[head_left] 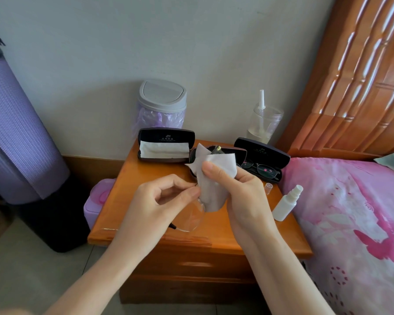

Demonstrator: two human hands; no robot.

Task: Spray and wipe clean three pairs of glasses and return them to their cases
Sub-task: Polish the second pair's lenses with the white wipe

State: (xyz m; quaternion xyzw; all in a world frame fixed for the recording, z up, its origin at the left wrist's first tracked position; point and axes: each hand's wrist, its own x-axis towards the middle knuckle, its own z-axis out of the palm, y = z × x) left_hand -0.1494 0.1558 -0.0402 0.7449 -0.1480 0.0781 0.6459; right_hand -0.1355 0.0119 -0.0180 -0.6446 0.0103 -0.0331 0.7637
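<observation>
1. The right hand (241, 192) has its grip clamped on a grey cloth (210, 178), thumb pressing the cloth from the front; the cloth folds over one lens of the glasses (195, 214) held above the table (127, 189).
2. The left hand (162, 201) pinches the glasses at the frame just beside the cloth, thumb and forefinger together on it; the other, clear lens hangs below the cloth, and a dark temple tip pokes out under the left hand.
3. Behind the hands, an open case (216, 153) lies mostly hidden by the cloth; its contents cannot be told.
4. To its left, at the table's back edge, another open case (165, 144) holds a white cloth (164, 149).
5. To the right, a third open case (263, 158) holds dark-framed glasses (259, 169).
6. A small white spray bottle (287, 203) stands at the table's right edge, next to the pink bed (350, 212); its clear cap (268, 187) stands apart from it, near the third case.
7. A lidded grey bin (162, 103) and a clear jar (264, 123) stand at the back against the wall; a purple box (96, 198) sits beside the table on the left.
</observation>
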